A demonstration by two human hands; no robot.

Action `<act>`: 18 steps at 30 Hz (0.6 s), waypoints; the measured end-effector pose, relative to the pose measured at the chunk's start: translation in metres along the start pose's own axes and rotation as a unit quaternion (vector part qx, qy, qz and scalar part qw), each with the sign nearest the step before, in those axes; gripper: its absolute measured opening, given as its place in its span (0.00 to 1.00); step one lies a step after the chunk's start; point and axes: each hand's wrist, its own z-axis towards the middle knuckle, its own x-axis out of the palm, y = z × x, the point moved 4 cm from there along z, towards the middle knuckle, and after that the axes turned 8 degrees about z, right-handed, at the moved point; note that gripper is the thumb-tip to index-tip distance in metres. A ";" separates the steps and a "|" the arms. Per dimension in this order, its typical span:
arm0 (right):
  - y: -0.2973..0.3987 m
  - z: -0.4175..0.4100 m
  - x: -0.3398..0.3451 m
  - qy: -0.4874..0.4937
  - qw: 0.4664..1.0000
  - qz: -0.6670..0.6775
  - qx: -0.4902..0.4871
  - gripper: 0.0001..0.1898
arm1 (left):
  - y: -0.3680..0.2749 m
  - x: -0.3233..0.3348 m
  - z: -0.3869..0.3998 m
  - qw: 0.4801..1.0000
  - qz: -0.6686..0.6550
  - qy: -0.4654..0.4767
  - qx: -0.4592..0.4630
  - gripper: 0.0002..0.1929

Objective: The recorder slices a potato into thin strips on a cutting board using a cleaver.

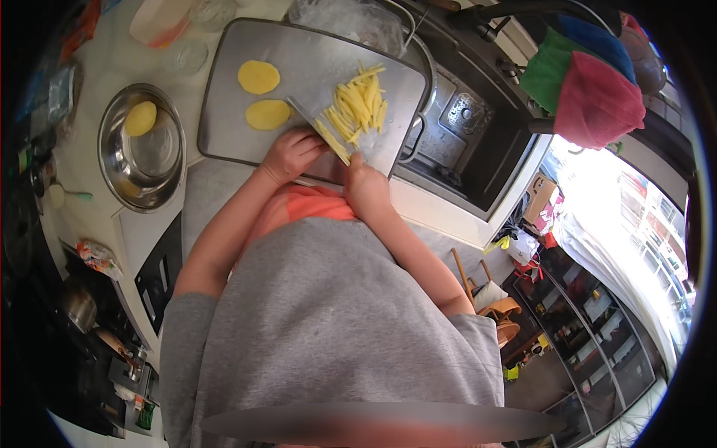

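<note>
My right hand grips a kitchen knife, whose blade slants up and to the left across a metal cutting board. Cut potato strips lie along the right side of the blade. Just left of the blade, my left hand rests with bent fingers; whatever is under them is hidden. Two oval groups of peeled potato are near it: a flat potato slice and, lower down, another potato slice. A pile of potato strips covers the board's right part.
Left of the board stands a steel bowl holding a potato piece. A dark sink adjoins on the right. Behind the board are a clear plastic bag and a glass jar. Cloths hang at upper right.
</note>
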 end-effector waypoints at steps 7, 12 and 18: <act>-0.006 0.008 -0.011 -0.078 0.994 0.080 -0.017 0.12 | -0.001 0.003 -0.005 1.000 0.015 0.022 0.010 0.12; 0.000 -0.012 -0.011 -0.012 0.999 0.039 -0.013 0.12 | 0.000 0.004 -0.008 0.999 0.027 0.029 0.012 0.13; 0.002 -0.007 -0.006 0.002 1.000 0.018 -0.008 0.12 | 0.000 0.001 -0.003 1.000 0.019 -0.005 0.003 0.11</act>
